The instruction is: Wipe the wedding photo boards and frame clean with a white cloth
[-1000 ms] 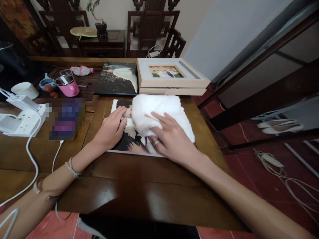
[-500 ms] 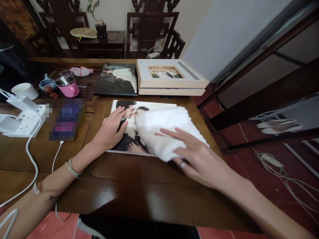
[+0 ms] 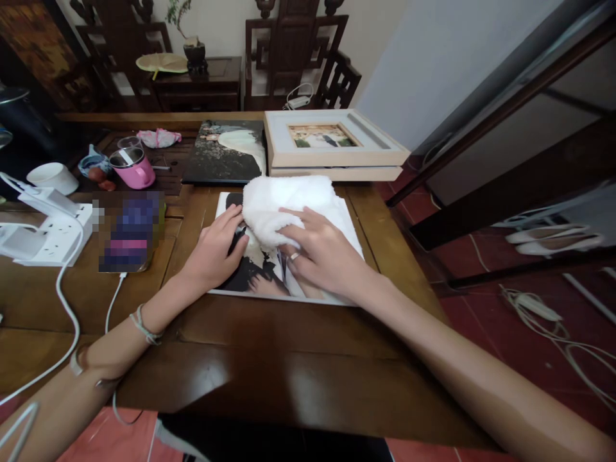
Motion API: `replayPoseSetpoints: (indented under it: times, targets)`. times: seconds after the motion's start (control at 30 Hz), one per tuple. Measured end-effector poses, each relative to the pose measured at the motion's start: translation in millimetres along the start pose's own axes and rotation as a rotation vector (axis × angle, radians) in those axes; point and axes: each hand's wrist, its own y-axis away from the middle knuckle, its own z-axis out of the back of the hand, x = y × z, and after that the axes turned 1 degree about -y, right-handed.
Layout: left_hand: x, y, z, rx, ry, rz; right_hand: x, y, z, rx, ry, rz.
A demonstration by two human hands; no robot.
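A large photo print (image 3: 269, 279) of two people lies flat on the wooden table in front of me. My left hand (image 3: 212, 251) rests on its left side, fingers stretched out and holding nothing. A fluffy white cloth (image 3: 291, 196) covers the print's upper middle and right, hiding most of the picture there. My right hand (image 3: 325, 249), with a ring on one finger, grips the cloth's lower edge and presses it against the print. Part of the cloth is bunched in front of the fingers.
Behind the print lie a dark photo panel (image 3: 226, 154) and stacked pale wooden frames (image 3: 337, 160). On the left are a pink mug (image 3: 132, 170), a white cup (image 3: 52, 178), a phone (image 3: 132, 231) on a cable, and a power strip (image 3: 58, 237).
My right hand has moved the white cloth up and to the left across the print, baring its lower right part. My left hand has stayed in place on the print.
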Motion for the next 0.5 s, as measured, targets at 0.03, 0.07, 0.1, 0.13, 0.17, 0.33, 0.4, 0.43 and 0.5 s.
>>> replayPoseSetpoints:
  times: [0.03, 0.07, 0.1, 0.13, 0.17, 0.33, 0.4, 0.43, 0.5]
  targets:
    - [0.5, -0.2, 0.2, 0.004, -0.001, 0.001, -0.7, 1.4, 1.2, 0.006, -0.012, 0.001]
    - [1.4, 0.0, 0.5, 0.006, -0.003, 0.003, -2.7, 3.6, 3.0, 0.015, -0.021, -0.001]
    - [2.7, 0.7, 0.9, 0.008, -0.006, 0.007, -6.3, 6.4, 5.0, 0.022, -0.026, -0.008]
    - [4.3, 1.7, 1.3, 0.010, -0.009, 0.010, -11.3, 9.8, 7.3, 0.024, -0.024, -0.021]
    - [6.2, 3.1, 1.7, 0.009, -0.011, 0.014, -17.6, 13.8, 9.7, 0.023, -0.016, -0.041]
    - [16.2, 9.0, 4.0, 0.006, -0.015, 0.015, -50.5, 40.7, 19.4, -0.024, 0.077, -0.188]
    - [19.3, 6.2, 2.6, 0.006, -0.020, 0.017, -53.7, 54.4, 20.2, -0.034, 0.101, -0.192]
    - [20.7, 3.2, 0.8, 0.005, -0.023, 0.016, -51.6, 61.5, 19.9, -0.034, 0.110, -0.169]
    - [23.3, -5.2, -4.4, 0.001, -0.025, 0.012, -40.4, 74.9, 18.8, -0.033, 0.123, -0.088]
